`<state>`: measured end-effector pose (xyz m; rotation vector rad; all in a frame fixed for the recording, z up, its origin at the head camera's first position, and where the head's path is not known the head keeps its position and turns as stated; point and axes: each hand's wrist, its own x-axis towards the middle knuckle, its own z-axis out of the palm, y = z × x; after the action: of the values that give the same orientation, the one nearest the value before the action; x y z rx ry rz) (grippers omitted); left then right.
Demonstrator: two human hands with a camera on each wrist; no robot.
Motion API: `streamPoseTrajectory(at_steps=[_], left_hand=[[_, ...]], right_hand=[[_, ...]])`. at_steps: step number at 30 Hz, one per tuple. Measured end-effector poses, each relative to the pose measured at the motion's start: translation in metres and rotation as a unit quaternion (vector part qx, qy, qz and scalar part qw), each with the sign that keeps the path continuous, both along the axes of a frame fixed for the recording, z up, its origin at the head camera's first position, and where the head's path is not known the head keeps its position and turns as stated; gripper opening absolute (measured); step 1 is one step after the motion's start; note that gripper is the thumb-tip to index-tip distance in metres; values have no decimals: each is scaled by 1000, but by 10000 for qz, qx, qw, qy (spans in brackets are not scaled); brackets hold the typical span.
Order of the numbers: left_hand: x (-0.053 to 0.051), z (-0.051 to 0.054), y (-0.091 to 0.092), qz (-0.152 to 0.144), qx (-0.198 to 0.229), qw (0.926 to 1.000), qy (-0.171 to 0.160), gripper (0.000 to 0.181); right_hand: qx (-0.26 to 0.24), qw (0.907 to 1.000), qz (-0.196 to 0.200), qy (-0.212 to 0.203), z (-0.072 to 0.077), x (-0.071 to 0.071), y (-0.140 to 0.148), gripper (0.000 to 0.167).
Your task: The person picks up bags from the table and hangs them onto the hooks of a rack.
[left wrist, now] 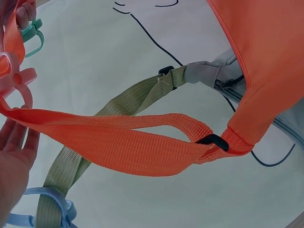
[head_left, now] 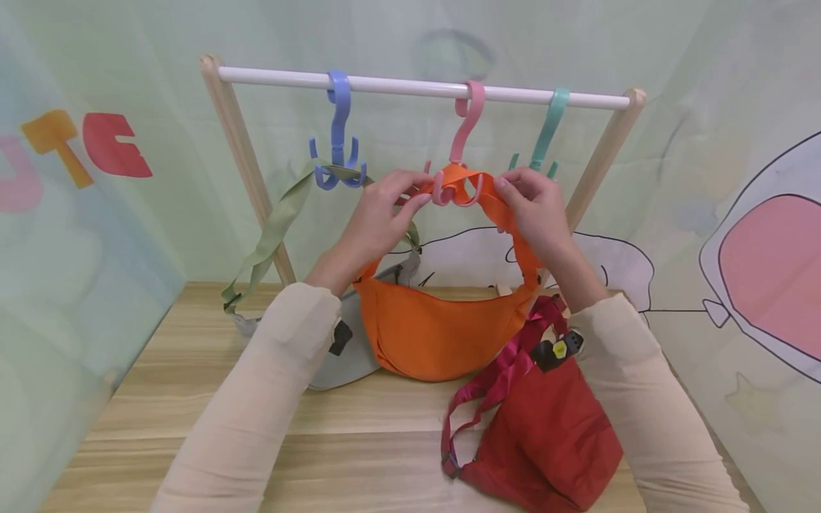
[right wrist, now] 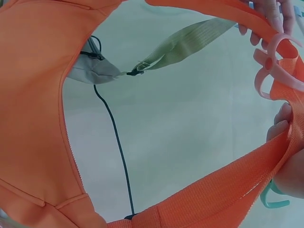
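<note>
In the head view, the left hand and right hand pinch an orange strap on either side of the pink hook; gripping both sides probably spreads the webbing across the prongs and lets the orange belt bag hang level below; the olive strap of a grey bag sits on the blue hook, which seems to bear that bag, while a red backpack lies on the wood-grain worktop; the hooks, a green one included, hang from a white rail between wooden posts; around stands a pale cloth backdrop printed with letters and a pink balloon.

The left wrist view shows the orange strap doubled through a black buckle, presumably so its length can be adjusted; the left hand's fingers lie behind it, beside the pink hook; pale cloth fills the background.

In the right wrist view, the strap loops round the pink hook between both hands; the right hand is cut off by the edge, so its grip is harder to judge here.
</note>
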<state>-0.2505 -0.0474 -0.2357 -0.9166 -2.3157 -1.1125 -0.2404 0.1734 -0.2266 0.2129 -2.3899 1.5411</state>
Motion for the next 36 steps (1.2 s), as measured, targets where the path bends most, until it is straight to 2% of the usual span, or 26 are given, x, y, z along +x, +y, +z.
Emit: streamPoseTrajectory(at_steps=[21,26,31,36], left_hand=[[-2,1,-1,-35,-27,9999,-120,30],[-2,1,-1,-67,-25,9997,-212,31],[-2,1,-1,-66,6,9996,-272,31],[-1,1,-2,-43,4,9995,-309,31]], right_hand=[[-145,9981,192,-571,10,-2,1,29],[-201,9984,346,-396,6,-3,5,27],[-314,9972,680,27,2,-4,8,29],[-344,9957,797,331,1,-4,7,23]])
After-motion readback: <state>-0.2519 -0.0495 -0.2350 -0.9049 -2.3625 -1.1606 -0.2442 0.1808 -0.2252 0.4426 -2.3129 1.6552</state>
